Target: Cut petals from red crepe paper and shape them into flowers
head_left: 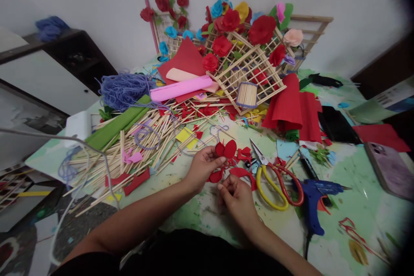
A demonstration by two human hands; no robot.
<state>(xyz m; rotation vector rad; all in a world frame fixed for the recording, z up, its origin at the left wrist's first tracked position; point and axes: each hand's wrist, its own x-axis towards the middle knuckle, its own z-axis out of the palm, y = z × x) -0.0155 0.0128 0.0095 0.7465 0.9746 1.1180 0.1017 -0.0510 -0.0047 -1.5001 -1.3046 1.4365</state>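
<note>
My left hand (pixel 204 168) is closed in a pinch on red paper petals (pixel 230 149), held just above the table in the middle of the view. Close below it, my right hand (pixel 238 198) has its thumb and fingers pressed together near the base of the petals. Whatever lies between those right fingertips is too small to make out. Cut red paper pieces (pixel 244 153) are scattered behind the hands. To the right of them lie scissors (pixel 263 160) with one yellow and one red handle loop, blades pointing away. A blue glue gun (pixel 313 205) rests farther right.
Wooden sticks (pixel 142 136) are heaped at left, beside green paper (pixel 118 125) and purple yarn (pixel 124 90). Stick lattices (pixel 258 67) with paper flowers (pixel 261 30) stand against the wall. A phone (pixel 390 170) and a black marker (pixel 308 166) lie at right.
</note>
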